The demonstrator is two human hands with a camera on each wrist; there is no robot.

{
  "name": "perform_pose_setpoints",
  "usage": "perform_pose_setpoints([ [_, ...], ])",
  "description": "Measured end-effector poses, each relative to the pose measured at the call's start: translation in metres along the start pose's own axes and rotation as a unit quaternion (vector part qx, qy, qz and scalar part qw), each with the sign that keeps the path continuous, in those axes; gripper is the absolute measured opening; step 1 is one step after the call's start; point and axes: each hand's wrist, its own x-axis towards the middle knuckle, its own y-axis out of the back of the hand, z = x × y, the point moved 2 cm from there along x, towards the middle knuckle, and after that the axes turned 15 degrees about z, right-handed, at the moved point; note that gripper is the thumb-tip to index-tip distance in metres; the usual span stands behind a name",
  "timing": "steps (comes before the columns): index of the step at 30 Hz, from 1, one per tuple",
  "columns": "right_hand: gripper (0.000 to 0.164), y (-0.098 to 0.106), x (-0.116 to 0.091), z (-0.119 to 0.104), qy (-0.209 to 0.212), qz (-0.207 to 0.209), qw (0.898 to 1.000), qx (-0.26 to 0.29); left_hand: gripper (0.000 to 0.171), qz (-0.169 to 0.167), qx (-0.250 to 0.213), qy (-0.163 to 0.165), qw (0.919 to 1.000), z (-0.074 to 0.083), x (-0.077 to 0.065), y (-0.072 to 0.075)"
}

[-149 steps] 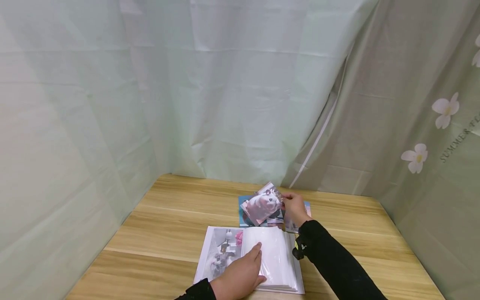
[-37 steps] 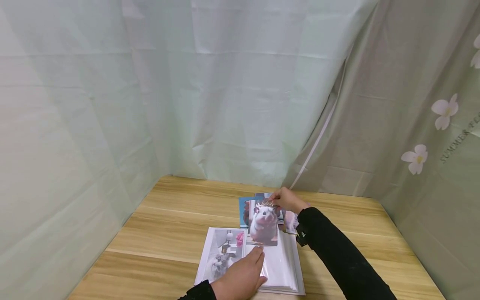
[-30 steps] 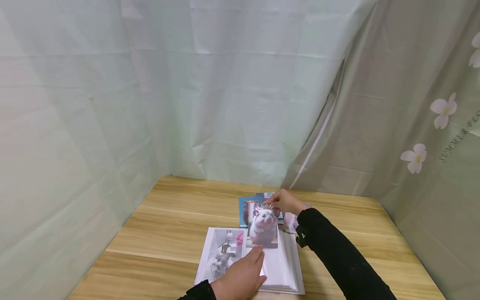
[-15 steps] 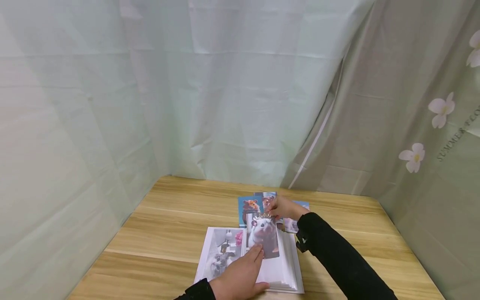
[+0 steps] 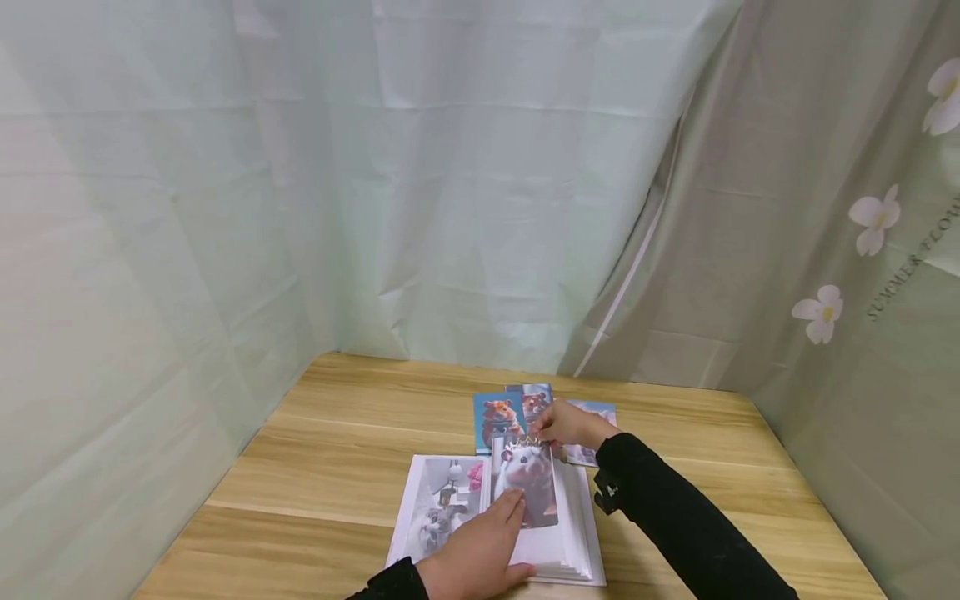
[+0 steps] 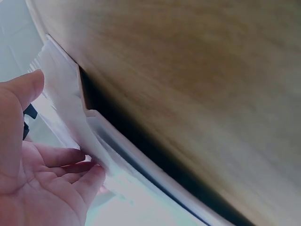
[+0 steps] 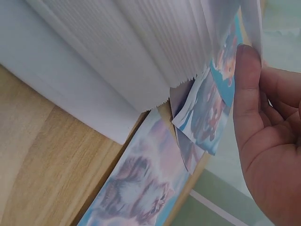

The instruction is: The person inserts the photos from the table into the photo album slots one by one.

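Observation:
An open photo album [image 5: 551,552] lies on the table with a grey-and-pink picture on its left page. A photo [image 5: 534,479] of a white hamster in a crown lies over the upper part of the right page, its lower portion within the clear sleeve. My right hand [image 5: 573,423] pinches that photo's top edge between thumb and fingers, as the right wrist view also shows. Across the album's fold rests my left hand [image 5: 476,546], fingers extended, its fingertips at the photo's left side. In the left wrist view the left hand [image 6: 51,174] is beside the page edges.
Behind the album lie several loose hamster photos: a blue one [image 5: 498,417], another [image 5: 534,398] partly under it, and one at the right [image 5: 600,410]. The wooden table [image 5: 300,467] is bounded by pale curtains [image 5: 480,208] at the back and sides.
The right hand has taken the crowned-hamster photo from over the loose photos, turned it upright, and lowered it toward me down the right page. The left hand has stayed nearly in place.

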Motion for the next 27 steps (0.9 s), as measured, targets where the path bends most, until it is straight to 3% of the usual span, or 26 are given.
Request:
perform_pose_setpoints([
  [7, 0.008, -0.002, 0.001, 0.002, 0.021, 0.005, 1.0, -0.001, 0.085, 0.004, -0.026, 0.01, 0.9996, -0.003, -0.003, 0.003],
  [13, 0.011, -0.004, 0.001, 0.001, 0.037, 0.014, 0.999, -0.028, 0.082, 0.008, -0.026, -0.003, 0.9996, -0.006, -0.006, 0.004],
  [21, 0.011, -0.008, 0.005, -0.004, 0.137, 0.06, 0.984, -0.097, 0.079, 0.016, -0.023, -0.017, 0.9995, -0.006, -0.007, 0.005],
  [27, 0.015, -0.015, 0.004, -0.012, 0.204, 0.048, 0.969, -0.129, 0.079, 0.014, -0.021, -0.018, 0.9995, -0.006, -0.007, 0.005],
])
